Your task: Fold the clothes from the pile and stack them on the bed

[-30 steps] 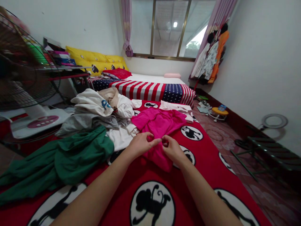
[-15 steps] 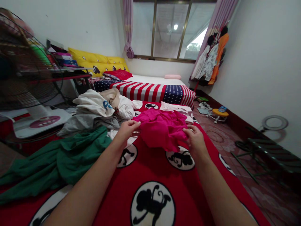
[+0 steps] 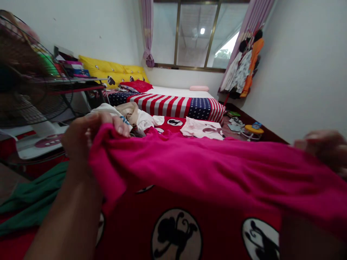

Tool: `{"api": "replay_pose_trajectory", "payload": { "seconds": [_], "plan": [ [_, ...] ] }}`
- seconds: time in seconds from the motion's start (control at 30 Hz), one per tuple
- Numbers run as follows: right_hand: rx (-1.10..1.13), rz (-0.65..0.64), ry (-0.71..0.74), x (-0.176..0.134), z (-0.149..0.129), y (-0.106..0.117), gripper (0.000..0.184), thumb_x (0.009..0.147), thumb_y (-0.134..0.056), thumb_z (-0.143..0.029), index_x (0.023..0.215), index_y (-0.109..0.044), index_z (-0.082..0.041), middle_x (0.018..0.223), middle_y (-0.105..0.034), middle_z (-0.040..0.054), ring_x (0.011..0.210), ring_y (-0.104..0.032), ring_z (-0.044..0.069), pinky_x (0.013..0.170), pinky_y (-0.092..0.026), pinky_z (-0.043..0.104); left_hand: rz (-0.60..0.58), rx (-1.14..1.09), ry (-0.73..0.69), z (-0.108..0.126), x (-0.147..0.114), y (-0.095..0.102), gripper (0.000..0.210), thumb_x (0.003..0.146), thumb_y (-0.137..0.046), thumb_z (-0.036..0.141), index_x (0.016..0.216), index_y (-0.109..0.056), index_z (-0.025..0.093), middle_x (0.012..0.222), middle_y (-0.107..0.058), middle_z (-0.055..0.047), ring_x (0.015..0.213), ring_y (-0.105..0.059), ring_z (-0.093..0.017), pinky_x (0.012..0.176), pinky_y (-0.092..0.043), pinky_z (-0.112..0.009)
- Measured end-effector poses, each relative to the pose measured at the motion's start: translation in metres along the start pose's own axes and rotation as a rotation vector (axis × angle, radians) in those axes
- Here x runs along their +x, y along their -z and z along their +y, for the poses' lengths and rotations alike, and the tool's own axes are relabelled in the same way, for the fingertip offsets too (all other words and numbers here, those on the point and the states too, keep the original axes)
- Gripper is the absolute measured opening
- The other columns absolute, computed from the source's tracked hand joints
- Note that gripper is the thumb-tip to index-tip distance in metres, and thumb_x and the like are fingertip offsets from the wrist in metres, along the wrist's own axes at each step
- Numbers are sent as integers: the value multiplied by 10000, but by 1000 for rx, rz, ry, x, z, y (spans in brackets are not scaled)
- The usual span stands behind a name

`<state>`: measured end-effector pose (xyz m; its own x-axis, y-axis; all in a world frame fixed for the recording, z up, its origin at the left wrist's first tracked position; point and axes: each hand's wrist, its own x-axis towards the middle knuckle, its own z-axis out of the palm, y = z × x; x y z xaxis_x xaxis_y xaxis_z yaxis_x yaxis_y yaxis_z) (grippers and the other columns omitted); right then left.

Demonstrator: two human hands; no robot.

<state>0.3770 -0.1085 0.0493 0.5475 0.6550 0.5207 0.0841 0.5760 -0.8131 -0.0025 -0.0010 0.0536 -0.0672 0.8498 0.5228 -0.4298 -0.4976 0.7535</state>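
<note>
A bright pink garment (image 3: 195, 166), its exact kind unclear, is stretched wide in the air between my two hands. My left hand (image 3: 92, 135) is closed round its left edge, and a flap of cloth hangs below the fingers. At the far right, my right hand (image 3: 325, 146) grips the other end, blurred by motion. Under the cloth lies a red blanket (image 3: 217, 238) with black monkey figures in white circles. A pale pink shirt (image 3: 202, 129) with a dark print lies flat on it, beyond the garment.
White and beige clothes (image 3: 138, 117) are heaped behind my left hand, with green cloth (image 3: 35, 196) nearer. A fan (image 3: 32, 83) stands at left. Beyond is a bed with a striped, starred cover (image 3: 168, 104). An orange stool (image 3: 254, 130) stands on the floor at right.
The pink garment was bunched low over the blanket; now it is lifted closer and spread wide. My left hand has moved up and left, my right hand far to the right.
</note>
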Motion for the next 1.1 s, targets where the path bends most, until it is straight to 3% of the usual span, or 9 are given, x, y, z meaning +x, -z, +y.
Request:
{"api": "replay_pose_trajectory", "payload": {
  "seconds": [0.07,0.17,0.27,0.4,0.53,0.6,0.87,1.0,1.1],
  "plan": [
    [11,-60,54,0,-6,6,252,881,-490,-439,728,-675,-364,458,-248,-27,355,-214,129,402,-375,309,-181,7,56,6,0,8,428,771,-587,540,534,-581,183,516,-517,-35,453,-480,-139,443,-475,-275],
    [29,-87,98,9,4,5,281,901,-464,-433,756,-692,-355,471,-304,-22,388,-273,138,450,-396,311,-283,37,124,-5,6,17,440,725,-648,599,616,-645,173,592,-606,-50,473,-544,-150,438,-481,-268],
    [-93,-98,-47,22,34,-3,129,770,-638,-372,737,-689,-258,552,-507,-15,475,-462,116,464,-416,255,-274,264,354,-36,12,15,376,708,-717,506,815,-686,147,709,-694,-85,564,-647,-191,498,-526,-278],
    [-525,-207,-375,29,101,-6,325,669,-736,-313,941,-656,-156,638,-639,-2,460,-566,112,440,-454,225,-145,658,587,-94,7,8,692,645,-805,340,1253,-540,141,641,-699,-60,467,-643,-203,410,-467,-234],
    [-768,-210,-533,18,160,-3,691,719,-692,-206,1341,-405,-119,480,-580,-66,385,-578,152,361,-413,201,-70,630,729,-142,-9,8,986,682,-785,306,1469,-217,133,554,-669,-20,386,-610,-206,369,-439,-230],
    [-729,-190,-629,12,174,-1,713,772,-649,-192,1389,-306,-102,443,-574,-72,363,-571,160,336,-409,197,-73,555,773,-154,-15,10,947,702,-775,321,1455,-225,154,574,-680,-32,409,-626,-195,387,-460,-221],
    [-513,-158,-771,9,170,-3,98,789,-610,-79,840,-555,-143,399,-580,-8,279,-487,104,271,-331,141,56,443,660,-162,-18,9,522,805,-622,196,1270,-391,140,674,-690,-47,479,-653,-146,439,-508,-196],
    [-442,-68,-738,9,172,-2,127,824,-554,-82,729,-525,-161,446,-610,-1,305,-512,95,301,-415,167,141,494,391,-168,-8,8,589,783,-615,166,1312,-358,190,860,-685,-48,535,-674,-137,495,-550,-228],
    [-384,-23,-712,10,173,-2,133,829,-544,-86,722,-526,-163,485,-633,0,327,-532,89,332,-458,177,102,602,341,-172,8,-1,624,758,-634,144,1331,-397,207,1101,-639,-123,548,-676,-129,491,-551,-232]
  ]
}}
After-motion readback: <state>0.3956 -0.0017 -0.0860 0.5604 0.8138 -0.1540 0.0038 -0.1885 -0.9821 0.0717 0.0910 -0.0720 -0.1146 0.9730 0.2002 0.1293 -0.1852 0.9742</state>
